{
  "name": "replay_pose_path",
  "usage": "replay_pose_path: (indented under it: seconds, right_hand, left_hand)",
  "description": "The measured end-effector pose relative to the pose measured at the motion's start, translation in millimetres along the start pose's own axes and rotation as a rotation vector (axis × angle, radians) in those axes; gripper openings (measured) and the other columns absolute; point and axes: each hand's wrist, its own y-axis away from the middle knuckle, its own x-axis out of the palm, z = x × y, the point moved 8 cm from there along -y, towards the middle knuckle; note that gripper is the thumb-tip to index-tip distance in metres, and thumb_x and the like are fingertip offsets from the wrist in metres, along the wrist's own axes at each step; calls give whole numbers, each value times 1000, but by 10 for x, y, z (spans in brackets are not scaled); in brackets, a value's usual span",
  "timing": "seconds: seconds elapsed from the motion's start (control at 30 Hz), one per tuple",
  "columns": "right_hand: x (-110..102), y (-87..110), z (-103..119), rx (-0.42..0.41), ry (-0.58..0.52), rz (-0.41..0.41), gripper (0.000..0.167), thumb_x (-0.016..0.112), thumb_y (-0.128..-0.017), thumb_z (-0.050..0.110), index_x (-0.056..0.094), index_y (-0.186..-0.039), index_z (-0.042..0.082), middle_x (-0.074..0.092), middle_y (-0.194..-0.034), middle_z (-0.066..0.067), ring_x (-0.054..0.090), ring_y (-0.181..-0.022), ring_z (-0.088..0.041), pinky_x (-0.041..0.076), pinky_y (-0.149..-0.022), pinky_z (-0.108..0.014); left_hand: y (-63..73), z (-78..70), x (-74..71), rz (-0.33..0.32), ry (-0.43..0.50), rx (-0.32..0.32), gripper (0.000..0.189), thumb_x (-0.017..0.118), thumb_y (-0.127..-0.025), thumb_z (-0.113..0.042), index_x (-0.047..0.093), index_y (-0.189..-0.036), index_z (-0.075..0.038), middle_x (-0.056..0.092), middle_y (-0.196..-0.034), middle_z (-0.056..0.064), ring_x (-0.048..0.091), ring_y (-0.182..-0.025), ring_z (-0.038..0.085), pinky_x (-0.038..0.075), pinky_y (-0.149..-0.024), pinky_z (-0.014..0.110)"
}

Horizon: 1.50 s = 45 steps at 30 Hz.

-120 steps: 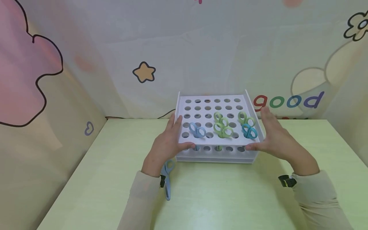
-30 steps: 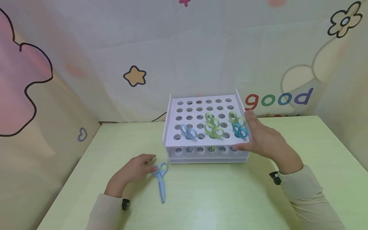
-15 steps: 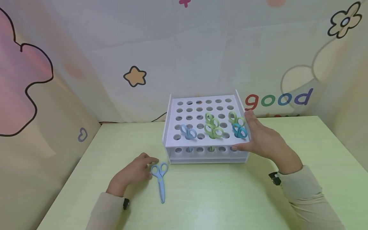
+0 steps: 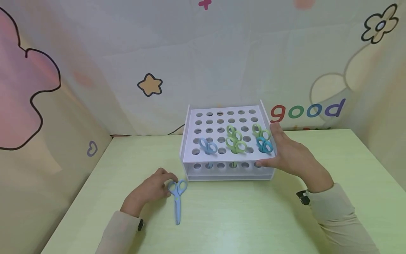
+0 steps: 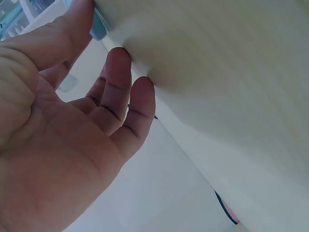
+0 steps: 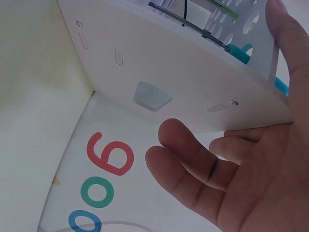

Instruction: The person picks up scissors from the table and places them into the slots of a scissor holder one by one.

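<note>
Light blue scissors (image 4: 178, 203) lie on the table left of the rack, handle loops away from me and blades toward me. My left hand (image 4: 153, 187) pinches the left loop between thumb and forefinger; its other fingers stay bent close over the tabletop in the left wrist view. A white tiered rack (image 4: 229, 175) with round holes stands ahead. My right hand (image 4: 295, 155) holds its right front corner, thumb on the front edge and fingers along the side panel (image 6: 183, 89). In the rack stand pale blue scissors (image 4: 208, 145), several green scissors (image 4: 236, 144) and teal scissors (image 4: 264, 144).
The pale tabletop (image 4: 228, 218) meets a printed cloth backdrop (image 4: 215, 70) right behind the rack. A thin dark cord (image 4: 175, 129) shows along the table's back edge, left of the rack.
My left hand has left the rack's left side, come down to the scissors and closed on their loop. The scissors have turned slightly, loops shifting right. The right hand stays at the rack.
</note>
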Motion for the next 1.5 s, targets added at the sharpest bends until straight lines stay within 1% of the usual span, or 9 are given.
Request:
replay_pose_path:
  seconds: [0.2, 0.4, 0.57, 0.67, 0.83, 0.93, 1.13, 1.23, 1.5]
  right_hand:
    - [3, 15, -12, 0, -4, -2, 146, 67, -66, 86, -10, -160, 5, 10, -166, -23, 51, -100, -37, 46, -83, -51]
    - [12, 9, -21, 5, -11, 1, 147, 67, -65, 86, -9, -161, 6, 10, -166, -23, 51, -102, -37, 46, -84, -52]
    - [3, 4, -23, 5, -9, -5, 146, 69, -66, 85, -8, -161, 6, 10, -166, -23, 51, -101, -37, 46, -84, -53]
    - [6, 4, -14, 1, -10, -11, 144, 71, -68, 81, -8, -161, 6, 12, -165, -23, 51, -99, -37, 46, -83, -52]
    - [17, -1, 9, -18, -16, -24, 143, 75, -70, 77, -9, -161, 5, 14, -164, -24, 52, -100, -36, 47, -83, -51]
    - [16, -3, 5, -19, -19, -30, 143, 75, -70, 76, -9, -161, 5, 15, -164, -24, 52, -100, -35, 47, -82, -51]
    - [7, 13, -15, -28, -23, -42, 143, 74, -70, 78, -11, -161, 6, 12, -165, -24, 51, -101, -35, 47, -82, -51]
    - [6, 22, -16, -31, -29, -45, 145, 72, -68, 80, -11, -161, 6, 12, -165, -24, 51, -103, -35, 47, -85, -52]
    - [4, 10, -23, -16, -29, -45, 143, 74, -69, 79, -9, -161, 7, 20, -163, -24, 52, -100, -35, 46, -82, -50]
  left_hand:
    - [-35, 13, 17, 24, -1, -45, 31, 84, -83, -8, 68, -106, -20, 49, -109, 8, 51, -78, 19, 46, -72, 37]
    - [-27, 54, 28, 27, 14, -100, 26, 85, -84, -19, 65, -100, -16, 49, -114, 6, 52, -85, 19, 45, -77, 38]
    - [-29, 77, 20, 14, 28, -92, 25, 82, -84, -20, 64, -98, -10, 50, -113, 6, 50, -84, 17, 44, -76, 35]
    - [5, 98, -6, -3, 98, -76, 24, 79, -84, -17, 62, -98, -7, 51, -108, 6, 52, -84, 17, 45, -74, 33]
    - [129, 125, -85, -40, 345, -41, 28, 76, -88, -15, 58, -103, -1, 58, -108, 11, 61, -95, 22, 50, -75, 34]
    - [180, 139, -134, -66, 441, -20, 30, 75, -91, -15, 55, -107, 1, 62, -107, 12, 64, -96, 24, 52, -75, 33]
    - [168, 145, -166, -63, 558, 14, 29, 70, -94, -6, 48, -111, 2, 69, -102, 14, 67, -93, 26, 52, -79, 30]
    - [145, 154, -186, -75, 614, -6, 23, 66, -96, -1, 47, -109, 2, 72, -100, 18, 70, -91, 29, 53, -82, 31]
    - [128, 124, -276, -102, 657, -6, 15, 64, -97, 3, 59, -108, 11, 74, -98, 19, 73, -89, 29, 54, -85, 33]
